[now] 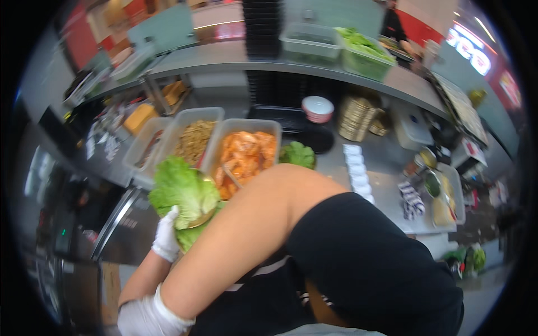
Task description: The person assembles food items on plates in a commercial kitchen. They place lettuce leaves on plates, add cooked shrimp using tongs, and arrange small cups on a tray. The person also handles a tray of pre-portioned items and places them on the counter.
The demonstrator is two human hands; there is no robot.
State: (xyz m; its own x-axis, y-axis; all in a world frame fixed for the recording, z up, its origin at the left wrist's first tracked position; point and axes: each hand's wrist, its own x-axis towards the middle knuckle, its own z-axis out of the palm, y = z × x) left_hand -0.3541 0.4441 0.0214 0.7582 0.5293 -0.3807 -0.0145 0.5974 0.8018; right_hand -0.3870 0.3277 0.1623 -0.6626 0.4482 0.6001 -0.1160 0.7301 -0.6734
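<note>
My left hand [166,234], in a white glove, is closed on the side of a gold-coloured bowl [207,217]. Large green lettuce leaves [184,189] fill the bowl and spread over its rim, hiding most of it. My right arm crosses in front of me from the right to the lower left. At its end my right hand [152,317], also white-gloved, sits low at the picture's edge, below my left forearm; its fingers do not show. Just beyond the bowl stands a clear tub of orange-red sauced food [246,154], with a utensil handle in it.
Left of that tub are a tub of brown shredded food [196,143] and a narrower tub [147,147]. More lettuce [298,155] lies behind my arm. Stacked gold bowls [356,119] and a row of white packets [357,171] stand rightward. A raised shelf [224,56] holds more tubs.
</note>
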